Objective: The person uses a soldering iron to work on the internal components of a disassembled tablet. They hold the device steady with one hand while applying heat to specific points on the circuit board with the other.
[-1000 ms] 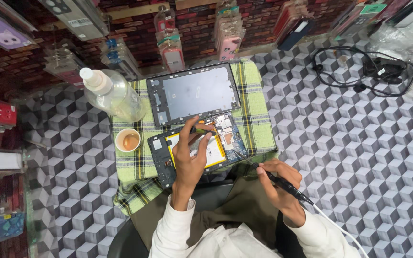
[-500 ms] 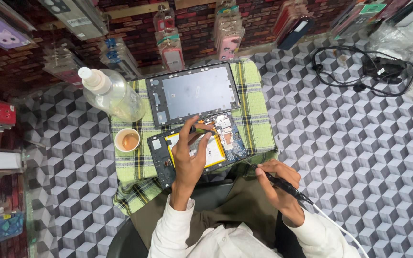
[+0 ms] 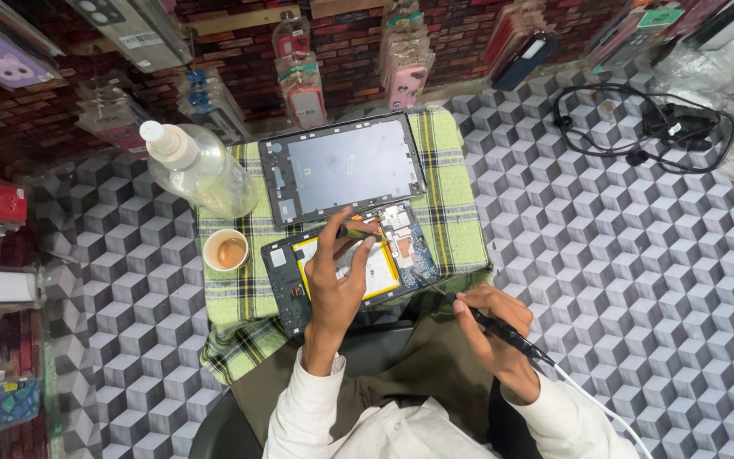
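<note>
Cloth (image 3: 452, 183), green and checked, lies under everything. On it the opened tablet (image 3: 346, 263) sits at the near edge, the left hand (image 3: 337, 272) resting over it, fingers pinched shut on a small tool (image 3: 352, 231). Right of the tablet, the right hand (image 3: 486, 327) grips a corded soldering iron (image 3: 503, 331). Beyond it lies the back cover (image 3: 341, 166); left, a cup (image 3: 225, 250) and a bottle (image 3: 197, 167).

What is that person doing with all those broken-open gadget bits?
A person sits at a green checked cloth with an opened tablet lying on it. The left hand rests on the tablet's insides and pinches a small dark tool. The right hand holds a black pen-shaped tool with a white cable, its tip near the tablet's lower edge. The tablet's screen panel lies just beyond, beside a clear bottle and a small cup.
</note>
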